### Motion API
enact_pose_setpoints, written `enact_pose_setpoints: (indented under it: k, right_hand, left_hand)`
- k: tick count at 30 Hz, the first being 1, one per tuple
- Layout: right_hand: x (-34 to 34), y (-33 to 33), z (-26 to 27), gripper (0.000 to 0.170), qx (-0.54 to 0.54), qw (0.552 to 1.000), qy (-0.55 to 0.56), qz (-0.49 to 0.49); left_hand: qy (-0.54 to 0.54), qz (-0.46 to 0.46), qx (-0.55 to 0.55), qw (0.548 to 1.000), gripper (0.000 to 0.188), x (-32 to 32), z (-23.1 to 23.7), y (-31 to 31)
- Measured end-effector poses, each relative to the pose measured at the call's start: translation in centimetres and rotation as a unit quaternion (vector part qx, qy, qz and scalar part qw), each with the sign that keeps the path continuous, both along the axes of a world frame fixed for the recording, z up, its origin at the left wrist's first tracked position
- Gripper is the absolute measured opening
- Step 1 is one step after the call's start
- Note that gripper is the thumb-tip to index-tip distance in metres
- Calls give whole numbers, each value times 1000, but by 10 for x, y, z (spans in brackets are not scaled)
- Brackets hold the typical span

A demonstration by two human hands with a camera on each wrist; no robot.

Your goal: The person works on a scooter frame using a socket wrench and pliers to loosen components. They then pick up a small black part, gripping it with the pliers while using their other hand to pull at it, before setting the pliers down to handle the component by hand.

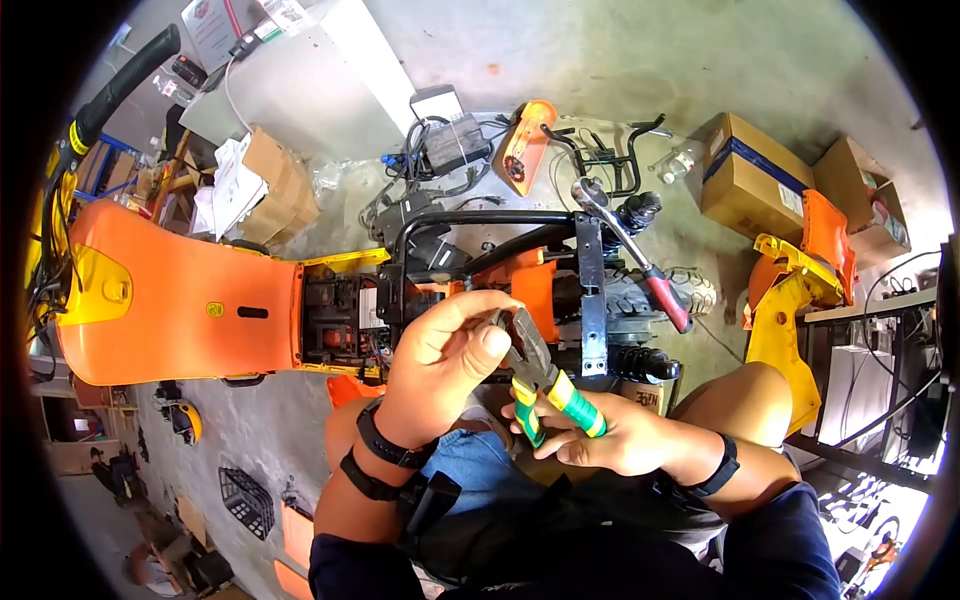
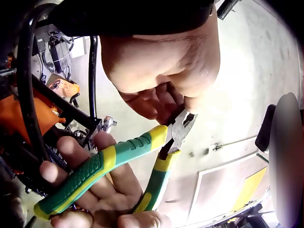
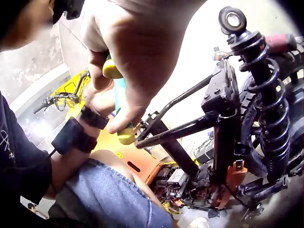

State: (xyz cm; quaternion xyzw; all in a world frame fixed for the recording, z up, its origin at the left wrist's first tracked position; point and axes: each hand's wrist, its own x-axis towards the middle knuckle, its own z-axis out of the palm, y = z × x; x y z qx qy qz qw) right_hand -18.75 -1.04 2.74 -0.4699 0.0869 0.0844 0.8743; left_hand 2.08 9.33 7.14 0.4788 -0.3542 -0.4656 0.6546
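A pair of combination pliers (image 1: 560, 392) with green and yellow handles is held up in front of the person's lap. My right hand (image 1: 630, 435) holds it by the handles, which are spread apart; in the left wrist view the right fingers (image 2: 71, 147) lie behind one handle and the thumb is on the other. My left hand (image 1: 440, 355) has its thumb and index finger pinched at the metal head of the pliers (image 2: 178, 130). Whether a small piece sits between those fingertips I cannot tell. Close beyond the hands is the black frame (image 1: 592, 300) of a partly stripped motorbike.
A ratchet wrench (image 1: 650, 270) with a red and black handle lies across the frame's rear. The orange seat body (image 1: 200, 295) is at left. A shock absorber (image 3: 268, 99) stands beside the rear tyre (image 1: 690, 290). Cardboard boxes (image 1: 755, 180) and yellow panels (image 1: 785, 350) are at right.
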Motion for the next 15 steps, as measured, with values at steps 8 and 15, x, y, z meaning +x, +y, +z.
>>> enact_pose_setpoints:
  k: [8,15]
  right_hand:
    - [-2,0,-5,69,-63,998,6,21]
    - [0,-2,-2,69,-103,994,7,28]
  left_hand:
    - [-6,-11,7,1000,31,0,4,2]
    - [-8,-14,25,1000,38,1,5,5]
